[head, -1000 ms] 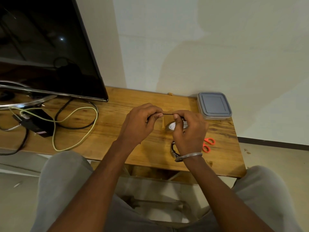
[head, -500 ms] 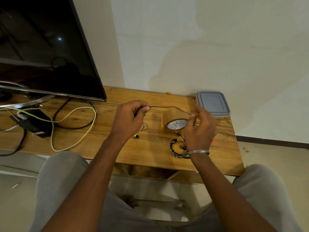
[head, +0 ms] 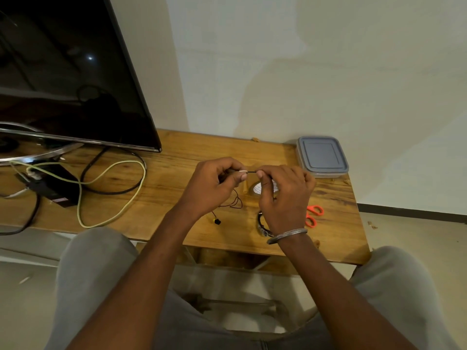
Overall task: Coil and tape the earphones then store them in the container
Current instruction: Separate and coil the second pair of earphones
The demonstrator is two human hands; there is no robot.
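A thin black earphone cable [head: 251,172] is stretched short between my two hands above the wooden table. My left hand [head: 214,184] pinches one side of it and my right hand [head: 284,193] pinches the other. Loose cable loops [head: 236,202] hang down to the table, ending in a small yellow-and-black plug [head: 216,220]. A brown tape roll [head: 254,189] stands on the table, mostly hidden behind my right hand. The grey lidded container [head: 322,156] sits shut at the back right.
Orange-handled scissors [head: 313,215] lie right of my right wrist. A black coiled bundle [head: 261,223] lies under that wrist. A TV [head: 68,72], a black box [head: 54,188] and tangled cables [head: 111,188] fill the table's left. The table edge [head: 252,251] is near my knees.
My hands have come back together after being spread apart along the cable. The stretch of cable between them is now short, and my right hand covers most of the tape roll.
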